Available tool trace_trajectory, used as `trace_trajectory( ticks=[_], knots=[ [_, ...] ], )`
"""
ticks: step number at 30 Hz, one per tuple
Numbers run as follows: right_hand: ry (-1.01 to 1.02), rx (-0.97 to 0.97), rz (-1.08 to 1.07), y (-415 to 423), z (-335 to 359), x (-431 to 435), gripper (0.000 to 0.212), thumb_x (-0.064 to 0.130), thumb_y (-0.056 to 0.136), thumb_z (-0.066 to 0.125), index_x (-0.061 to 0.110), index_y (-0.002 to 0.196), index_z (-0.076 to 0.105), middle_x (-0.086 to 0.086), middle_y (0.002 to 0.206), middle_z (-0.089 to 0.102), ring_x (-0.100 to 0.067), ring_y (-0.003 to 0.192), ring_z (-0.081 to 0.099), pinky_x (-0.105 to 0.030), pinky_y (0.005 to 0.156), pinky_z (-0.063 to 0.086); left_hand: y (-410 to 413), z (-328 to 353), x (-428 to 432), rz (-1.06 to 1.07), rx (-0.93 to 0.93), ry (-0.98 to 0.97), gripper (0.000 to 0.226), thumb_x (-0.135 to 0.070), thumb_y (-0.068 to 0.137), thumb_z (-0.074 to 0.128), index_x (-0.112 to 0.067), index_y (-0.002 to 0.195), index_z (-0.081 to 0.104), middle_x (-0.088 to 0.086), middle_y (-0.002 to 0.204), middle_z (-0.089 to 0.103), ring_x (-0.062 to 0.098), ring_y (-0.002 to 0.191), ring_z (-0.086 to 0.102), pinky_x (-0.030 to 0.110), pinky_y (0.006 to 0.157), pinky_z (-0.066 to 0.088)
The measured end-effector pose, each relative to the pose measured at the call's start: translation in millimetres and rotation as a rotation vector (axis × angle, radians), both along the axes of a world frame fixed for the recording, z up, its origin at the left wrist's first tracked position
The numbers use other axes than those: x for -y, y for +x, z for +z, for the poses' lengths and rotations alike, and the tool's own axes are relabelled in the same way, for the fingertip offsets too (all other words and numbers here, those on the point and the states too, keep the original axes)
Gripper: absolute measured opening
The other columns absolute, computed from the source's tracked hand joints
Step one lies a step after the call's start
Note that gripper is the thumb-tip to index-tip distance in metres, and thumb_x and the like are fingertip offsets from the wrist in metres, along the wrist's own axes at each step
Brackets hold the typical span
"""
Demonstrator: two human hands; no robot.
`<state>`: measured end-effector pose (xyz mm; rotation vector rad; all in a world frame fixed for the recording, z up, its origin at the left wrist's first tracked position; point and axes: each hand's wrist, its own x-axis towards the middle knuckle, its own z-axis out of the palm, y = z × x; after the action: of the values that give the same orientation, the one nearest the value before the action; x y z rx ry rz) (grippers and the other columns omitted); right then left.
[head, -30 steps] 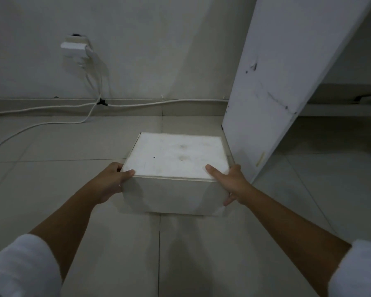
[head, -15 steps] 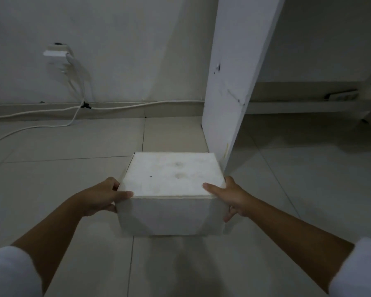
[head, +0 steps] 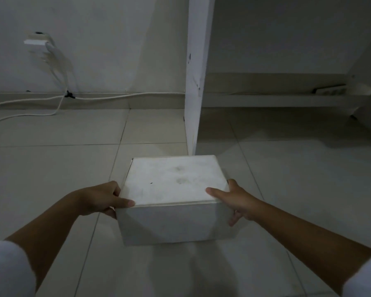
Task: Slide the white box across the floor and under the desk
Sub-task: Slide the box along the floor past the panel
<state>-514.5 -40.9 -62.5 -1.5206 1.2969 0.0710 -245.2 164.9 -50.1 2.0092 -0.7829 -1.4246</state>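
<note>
The white box (head: 174, 189) sits on the tiled floor, just in front of the near edge of the desk's white side panel (head: 196, 78). My left hand (head: 104, 199) grips the box's left side, thumb lying on the top front corner. My right hand (head: 234, 200) grips the right side, thumb on the lid and fingers spread down the wall. The dark space under the desk opens to the right of the panel.
White cables (head: 58, 101) run from a wall socket (head: 38, 42) along the skirting on the left. A power strip (head: 330, 90) lies on a low ledge at the back under the desk. Another desk panel (head: 368, 86) stands at the far right.
The box has slid back toward me and to the right, from beside the panel's left face to in front of its near edge. Both hands kept their grip throughout.
</note>
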Motion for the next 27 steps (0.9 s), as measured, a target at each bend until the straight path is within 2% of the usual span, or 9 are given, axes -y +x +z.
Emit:
trace_trajectory(
  ticks=[4,9,14,18,22,24,27],
  knots=[
    [-0.003,0.006,-0.008,-36.0,-10.5,19.0,0.091,0.056,0.075,0.067,0.018,0.146,0.024,-0.007,0.145,0.037,-0.036,0.124,0.047,-0.058,0.067,0.059,-35.1,-4.6,22.5,-0.025,0.031,0.003,0.024,-0.014,0.08,0.073,-0.008,0.057,0.072,0.001,0.064,0.074,0.013,0.069,0.073,0.034,0.077,0.063],
    [-0.032,0.034,-0.061,-77.5,-18.2,54.9,0.085,0.055,0.075,0.068,0.02,0.142,0.03,-0.007,0.141,0.043,-0.034,0.12,0.051,-0.055,0.064,0.06,-78.8,-6.9,63.8,-0.028,0.096,-0.025,0.016,-0.014,0.081,0.073,-0.01,0.072,0.06,0.004,0.083,0.068,0.011,0.074,0.069,0.023,0.063,0.062],
    [-0.089,0.055,-0.118,-110.7,-21.5,90.7,0.074,0.049,0.076,0.069,0.021,0.136,0.038,-0.007,0.135,0.05,-0.032,0.115,0.055,-0.054,0.066,0.06,-116.3,-16.5,107.0,-0.006,0.104,-0.07,0.021,-0.012,0.081,0.072,-0.015,0.075,0.052,0.0,0.084,0.061,0.007,0.071,0.064,0.013,0.049,0.055],
    [-0.122,0.065,-0.166,-135.5,-25.2,118.5,0.069,0.045,0.076,0.069,0.022,0.135,0.041,-0.005,0.133,0.052,-0.031,0.113,0.056,-0.055,0.071,0.058,-140.3,-33.4,140.5,-0.001,0.094,-0.105,0.019,-0.012,0.081,0.072,-0.014,0.076,0.054,0.0,0.086,0.062,0.009,0.075,0.064,0.015,0.05,0.057],
    [-0.162,0.081,-0.195,-150.8,-32.6,146.0,0.066,0.043,0.075,0.07,0.024,0.132,0.043,-0.003,0.131,0.054,-0.03,0.111,0.058,-0.048,0.067,0.059,-156.1,-47.6,171.0,0.012,0.136,-0.117,0.019,-0.015,0.08,0.074,-0.011,0.079,0.055,0.003,0.086,0.062,0.01,0.076,0.064,0.016,0.053,0.058],
    [-0.169,0.099,-0.217,-154.8,-37.2,157.1,0.064,0.043,0.075,0.071,0.025,0.131,0.044,-0.001,0.128,0.055,-0.027,0.106,0.058,-0.047,0.068,0.059,-160.5,-52.5,183.8,0.025,0.153,-0.11,0.027,-0.017,0.08,0.074,-0.006,0.09,0.053,-0.001,0.087,0.058,0.008,0.076,0.061,0.015,0.051,0.056],
    [-0.166,0.128,-0.256,-158.4,-45.7,169.8,0.063,0.042,0.074,0.072,0.028,0.13,0.045,0.002,0.122,0.055,-0.025,0.1,0.059,-0.05,0.071,0.059,-160.9,-55.7,201.3,0.039,0.2,-0.084,0.058,-0.022,0.079,0.075,-0.002,0.119,0.039,0.0,0.098,0.051,0.012,0.085,0.058,0.019,0.055,0.054]
  ],
)
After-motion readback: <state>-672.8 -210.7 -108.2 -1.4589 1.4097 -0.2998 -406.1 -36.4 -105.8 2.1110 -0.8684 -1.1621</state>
